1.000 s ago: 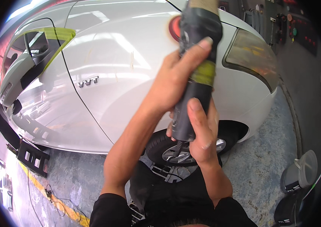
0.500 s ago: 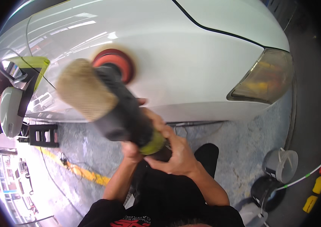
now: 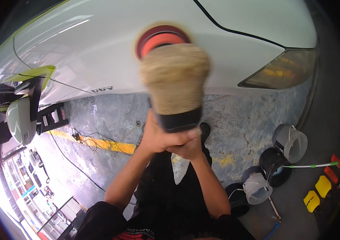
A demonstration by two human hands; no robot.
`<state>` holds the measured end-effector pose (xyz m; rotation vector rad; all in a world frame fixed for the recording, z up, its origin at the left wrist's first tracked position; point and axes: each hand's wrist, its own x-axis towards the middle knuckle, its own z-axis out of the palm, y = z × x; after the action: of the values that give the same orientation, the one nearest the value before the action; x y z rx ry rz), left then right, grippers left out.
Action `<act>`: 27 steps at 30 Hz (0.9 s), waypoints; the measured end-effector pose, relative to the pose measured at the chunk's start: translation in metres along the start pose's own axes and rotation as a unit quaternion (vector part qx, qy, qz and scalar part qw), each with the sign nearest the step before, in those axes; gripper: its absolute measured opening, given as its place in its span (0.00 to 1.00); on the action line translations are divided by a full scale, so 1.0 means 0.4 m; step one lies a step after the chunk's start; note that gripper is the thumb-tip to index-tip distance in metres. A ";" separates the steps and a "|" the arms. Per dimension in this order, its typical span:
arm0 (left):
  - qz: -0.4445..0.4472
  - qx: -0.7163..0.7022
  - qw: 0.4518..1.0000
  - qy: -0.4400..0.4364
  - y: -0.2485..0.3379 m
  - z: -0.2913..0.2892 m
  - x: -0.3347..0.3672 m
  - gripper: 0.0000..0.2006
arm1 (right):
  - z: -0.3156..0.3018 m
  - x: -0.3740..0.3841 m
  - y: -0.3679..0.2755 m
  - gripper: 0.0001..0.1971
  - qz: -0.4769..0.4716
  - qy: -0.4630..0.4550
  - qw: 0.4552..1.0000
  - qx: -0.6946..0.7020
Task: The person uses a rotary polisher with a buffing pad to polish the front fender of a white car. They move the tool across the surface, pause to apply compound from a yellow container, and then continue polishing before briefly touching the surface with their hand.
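Both of my hands are wrapped round a polishing machine (image 3: 175,80), a little blurred by motion. A tan fabric cover fits over its head, and the black body shows below. Its red backing plate (image 3: 164,37) with a pale pad is up at the side of a white car (image 3: 102,52), between the front door and the headlight (image 3: 282,70). My left hand (image 3: 156,134) closes on the left of the body. My right hand (image 3: 189,147) grips low on the right, its fingers meeting the left hand's thumb. The machine's own handle is mostly hidden behind it and my hands.
The car's mirror (image 3: 21,120) juts out at left, near a black step stool (image 3: 54,116). Dark cables (image 3: 78,168) trail over the concrete floor by a yellow line (image 3: 118,147). Several buckets (image 3: 289,142), a white pole (image 3: 314,165) and yellow pieces (image 3: 323,186) lie at right.
The polishing machine has moved right along the car and swung from a leftward slant to nearly upright in view. Both hands stay closed on it. My view has shifted, showing more floor.
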<state>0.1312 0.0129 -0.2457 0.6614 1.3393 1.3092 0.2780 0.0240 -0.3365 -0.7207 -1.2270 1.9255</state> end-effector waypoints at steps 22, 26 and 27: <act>0.037 0.025 0.993 -0.113 0.032 0.043 0.082 0.44 | -0.009 -0.007 0.026 0.48 -0.024 0.135 0.988 -0.073; 0.017 0.099 0.985 -0.141 0.075 0.063 0.094 0.44 | 0.004 -0.029 0.032 0.49 -0.030 0.162 0.984 -0.063; 0.018 0.094 0.987 -0.131 0.076 0.061 0.091 0.44 | 0.010 -0.030 0.037 0.49 -0.030 0.163 0.984 -0.060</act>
<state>0.1362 0.0613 -0.2238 0.9586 1.2474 1.0890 0.2775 0.0081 -0.3478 -1.0056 -1.1490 1.6162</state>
